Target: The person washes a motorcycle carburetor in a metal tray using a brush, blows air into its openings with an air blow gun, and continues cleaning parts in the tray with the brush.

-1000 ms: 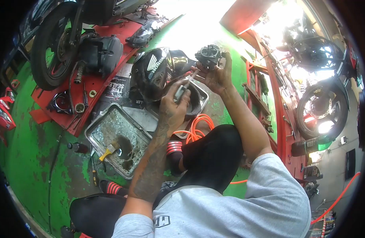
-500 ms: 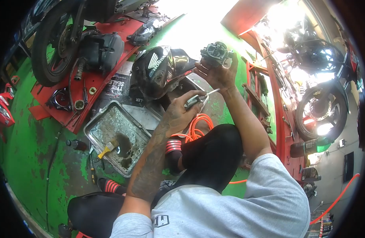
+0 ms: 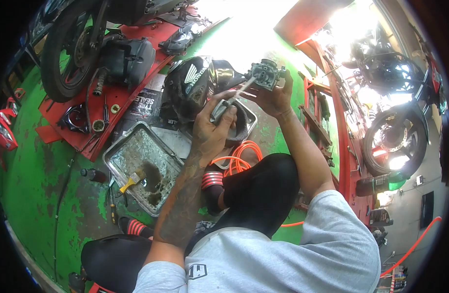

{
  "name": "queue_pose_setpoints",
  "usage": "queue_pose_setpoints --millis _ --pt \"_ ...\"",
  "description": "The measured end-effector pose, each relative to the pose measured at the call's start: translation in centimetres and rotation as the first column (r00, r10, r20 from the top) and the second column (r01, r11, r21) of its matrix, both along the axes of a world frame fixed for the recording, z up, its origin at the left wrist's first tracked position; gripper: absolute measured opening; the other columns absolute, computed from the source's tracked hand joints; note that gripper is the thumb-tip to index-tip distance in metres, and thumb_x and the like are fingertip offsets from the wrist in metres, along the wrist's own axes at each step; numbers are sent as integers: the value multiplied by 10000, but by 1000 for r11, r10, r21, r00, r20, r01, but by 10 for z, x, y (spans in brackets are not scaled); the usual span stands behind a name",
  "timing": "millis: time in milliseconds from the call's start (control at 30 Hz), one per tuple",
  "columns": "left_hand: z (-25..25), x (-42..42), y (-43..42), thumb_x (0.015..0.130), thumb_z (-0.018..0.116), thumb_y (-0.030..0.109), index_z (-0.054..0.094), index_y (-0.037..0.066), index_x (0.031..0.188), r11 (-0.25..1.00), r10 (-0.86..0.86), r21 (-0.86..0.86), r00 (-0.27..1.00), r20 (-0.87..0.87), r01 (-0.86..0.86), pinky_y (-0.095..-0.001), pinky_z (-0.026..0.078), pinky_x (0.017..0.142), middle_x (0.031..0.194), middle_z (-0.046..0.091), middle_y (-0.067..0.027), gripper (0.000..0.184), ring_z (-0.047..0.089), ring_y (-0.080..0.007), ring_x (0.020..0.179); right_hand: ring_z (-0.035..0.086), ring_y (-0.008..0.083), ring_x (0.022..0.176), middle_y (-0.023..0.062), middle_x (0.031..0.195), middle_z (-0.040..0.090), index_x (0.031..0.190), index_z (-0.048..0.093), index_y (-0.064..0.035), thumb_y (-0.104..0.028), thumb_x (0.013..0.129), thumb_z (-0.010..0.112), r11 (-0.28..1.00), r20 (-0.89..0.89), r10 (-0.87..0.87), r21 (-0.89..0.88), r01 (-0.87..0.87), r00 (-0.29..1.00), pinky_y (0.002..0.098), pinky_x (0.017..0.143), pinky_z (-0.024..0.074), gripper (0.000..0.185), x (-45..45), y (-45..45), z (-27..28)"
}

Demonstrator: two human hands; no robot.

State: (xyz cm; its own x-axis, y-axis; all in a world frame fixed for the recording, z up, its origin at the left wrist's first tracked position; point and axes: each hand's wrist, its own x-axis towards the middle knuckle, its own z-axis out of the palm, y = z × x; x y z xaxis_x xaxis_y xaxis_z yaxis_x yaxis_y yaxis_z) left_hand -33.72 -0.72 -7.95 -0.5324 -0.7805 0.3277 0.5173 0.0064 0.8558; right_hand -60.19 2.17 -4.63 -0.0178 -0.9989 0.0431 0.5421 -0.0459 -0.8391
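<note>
My right hand grips a grey metal carburetor from below and behind, held up in front of me. My left hand is closed around a silver air blow gun. Its thin pale nozzle, a little blurred, points up at the carburetor's near side; I cannot tell whether the tip touches it. Behind my left hand lies a black Honda fuel tank. An orange hose is coiled on the floor below my hands.
On the left, a metal tray holds dark liquid and a yellow-handled brush. A dark bottle stands beside it. Motorcycle parts and tools lie on a red platform. A red metal frame and a motorcycle wheel are at the right.
My left hand has moved up and left, turning the blow gun's nozzle toward the carburetor. My right hand has lowered the carburetor slightly and tilted it.
</note>
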Motion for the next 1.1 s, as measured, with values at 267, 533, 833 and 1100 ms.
queue_pose_setpoints --millis 267,533,833,1100 --pt "3 6 -2 1053 634 128 621 80 1386 991 -134 13 991 5 134 -222 500 689 831 635 27 337 587 -45 759 573 393 1324 136 1486 576 1608 374 -124 -896 898 254 1000 -61 7 -14 -8 998 628 1189 321 1056 -1 5 5" --pt "8 10 1 1049 647 142 634 90 1375 997 -74 -33 996 54 76 -227 507 695 853 640 32 331 587 -40 753 583 434 1308 213 1433 600 1615 323 -78 -907 870 341 999 15 50 -17 -50 999 641 1183 322 1115 -11 7 1" --pt "19 11 7 1041 660 167 653 105 1344 986 51 -165 985 162 -24 -236 494 682 822 656 18 310 608 -50 753 603 380 1287 103 1466 588 1600 361 -67 -869 904 311 998 -98 62 -8 -63 993 633 1162 359 1063 -10 10 3" --pt "25 17 7 1040 659 169 663 130 1335 987 34 -163 968 248 7 -246 492 662 822 660 19 298 592 -49 725 598 343 1309 147 1458 587 1589 376 -64 -827 918 375 998 -261 52 -23 -60 964 596 1129 420 1016 -12 12 7"
